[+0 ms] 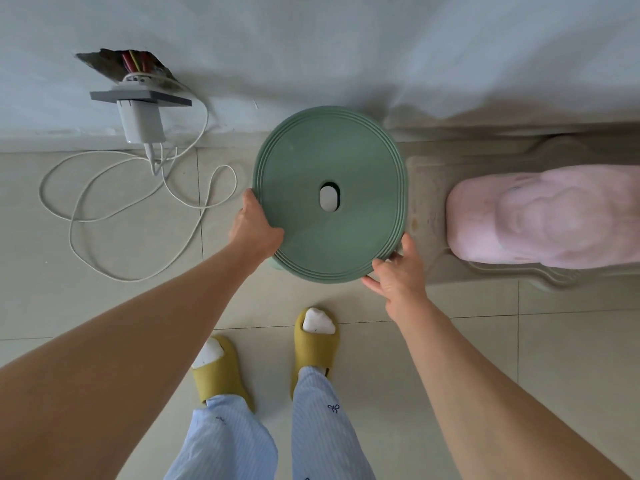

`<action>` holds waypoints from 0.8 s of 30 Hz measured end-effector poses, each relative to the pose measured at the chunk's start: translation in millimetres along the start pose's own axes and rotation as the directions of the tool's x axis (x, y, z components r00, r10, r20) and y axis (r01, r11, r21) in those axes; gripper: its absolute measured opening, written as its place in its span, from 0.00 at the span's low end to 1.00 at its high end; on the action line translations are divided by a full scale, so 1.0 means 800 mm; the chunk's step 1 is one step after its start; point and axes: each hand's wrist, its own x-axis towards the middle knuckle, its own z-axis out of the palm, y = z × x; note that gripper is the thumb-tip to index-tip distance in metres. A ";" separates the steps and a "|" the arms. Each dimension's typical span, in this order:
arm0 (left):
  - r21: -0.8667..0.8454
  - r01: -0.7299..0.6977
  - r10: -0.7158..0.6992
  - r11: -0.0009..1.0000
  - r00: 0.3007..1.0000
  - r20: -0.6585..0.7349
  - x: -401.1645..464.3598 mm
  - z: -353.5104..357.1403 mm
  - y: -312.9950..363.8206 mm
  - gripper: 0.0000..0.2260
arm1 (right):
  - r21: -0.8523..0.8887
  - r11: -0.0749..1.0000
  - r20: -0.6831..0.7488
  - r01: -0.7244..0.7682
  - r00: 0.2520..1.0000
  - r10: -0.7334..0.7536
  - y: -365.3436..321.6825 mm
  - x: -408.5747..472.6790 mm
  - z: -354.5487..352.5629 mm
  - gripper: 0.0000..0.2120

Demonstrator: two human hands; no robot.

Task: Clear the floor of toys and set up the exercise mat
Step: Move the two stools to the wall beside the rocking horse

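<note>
We are gripping a green plastic stool (329, 195) with both hands: our left hand (254, 228) is curling over the seat's left rim, thumb lying along the ridged edge and the fingers hidden beneath it, while our right hand (398, 271) is pinching the lower right rim, fingertips pressing against the grooved border and the thumb rising beside the edge. We are looking straight down on the stool's oval seat, which has a slot-shaped hole (329, 197) at its centre, and only a sliver of one leg is showing under the lower left edge, so we cannot tell whether the stool is standing on the floor or being lifted off it. It is sitting close to the white wall (311, 46), between a loose white cable (138, 202) on its left and a beige moulded plastic base (433, 209) on its right, which it is partly overlapping. A pink moulded shape (547, 216) is resting on that base. The cable is running up to a white charger (140, 121) plugged into a grey socket plate (138, 97) that is hanging out from a broken hole in the wall with coloured wires showing. Below the stool, our feet are standing on the pale tiled floor (554, 341) in mustard-yellow slippers (313, 348) over white socks, with striped light-blue trousers (322, 427) above them.
</note>
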 end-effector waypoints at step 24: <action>0.095 -0.272 0.277 0.958 0.960 -0.045 -0.066 -0.040 0.030 0.38 | -0.077 0.991 -0.088 0.113 0.989 -0.120 -0.034 -0.067 -0.022 0.31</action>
